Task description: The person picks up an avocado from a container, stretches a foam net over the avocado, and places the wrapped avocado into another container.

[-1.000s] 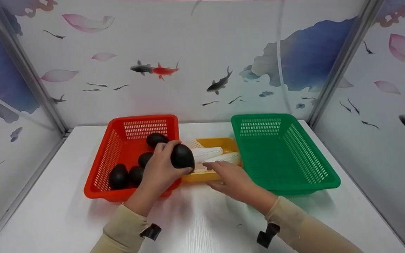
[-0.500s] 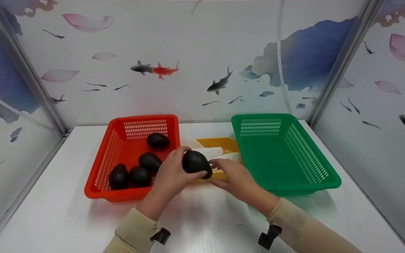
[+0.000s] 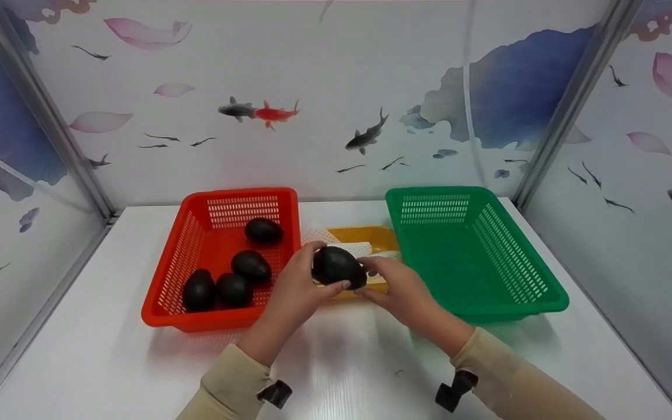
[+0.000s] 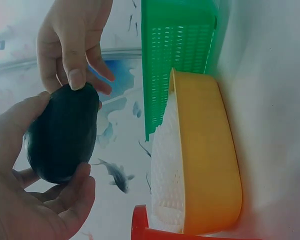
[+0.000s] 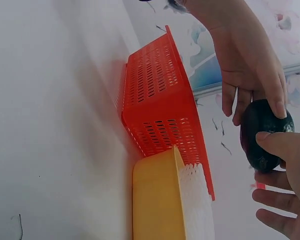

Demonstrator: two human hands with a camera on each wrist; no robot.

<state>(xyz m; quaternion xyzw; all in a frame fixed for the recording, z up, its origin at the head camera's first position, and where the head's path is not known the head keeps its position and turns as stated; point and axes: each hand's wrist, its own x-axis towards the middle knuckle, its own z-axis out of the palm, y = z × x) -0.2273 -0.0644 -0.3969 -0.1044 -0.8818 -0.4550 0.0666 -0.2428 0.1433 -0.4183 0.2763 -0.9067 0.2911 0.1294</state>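
While your left hand point(image 3: 294, 287) curls its fingers round the avocado point(image 3: 338, 266), your right hand point(image 3: 401, 287) pinches its end, seemingly for steadiness

The left hand point(image 3: 296, 289), the right hand point(image 3: 403, 289) and the black fruit point(image 3: 338, 266) block my sight of part of the yellow tray point(image 3: 378, 237). Both sleeves point(image 3: 228, 376) leave the head view at its bottom edge. A dark speck point(image 3: 399, 372) on the worktop point(image 3: 102, 326) is too small for me to name.

Nothing can be read here — no text, labels or numbers.
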